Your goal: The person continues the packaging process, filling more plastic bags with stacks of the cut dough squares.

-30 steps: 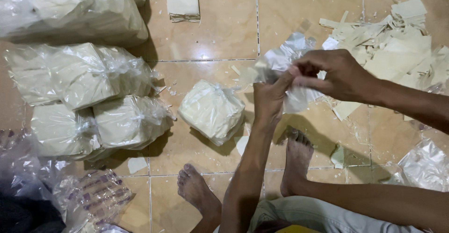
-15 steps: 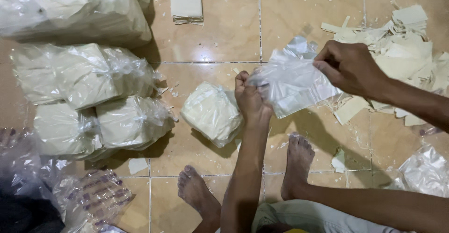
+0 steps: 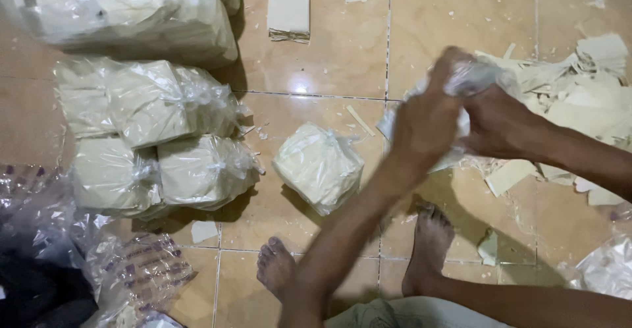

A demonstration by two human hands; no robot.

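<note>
Both my hands hold one clear plastic bag [image 3: 475, 76] above the tiled floor. My left hand [image 3: 428, 120] grips its lower, near side and my right hand [image 3: 497, 127] grips it from the right; the two hands touch. The bag is crumpled and partly hidden between them. A filled, tied bag of pale sheets [image 3: 319, 164] lies on the floor just left of my left forearm. A loose heap of pale paper sheets [image 3: 579, 97] lies behind my right hand. My bare feet [image 3: 431, 249] rest on the tiles below.
Several tied bags of pale sheets [image 3: 158, 143] are stacked at the left, with a larger bagged pile [image 3: 125, 12] behind them. A small stack of sheets [image 3: 288, 10] lies at the top. Empty clear bags sit at lower left [image 3: 131, 269] and lower right [image 3: 605, 272].
My hands have drawn together on the clear bag, which was spread out between them half a second ago. My left hand rose and moved right; the bag is now bunched up.
</note>
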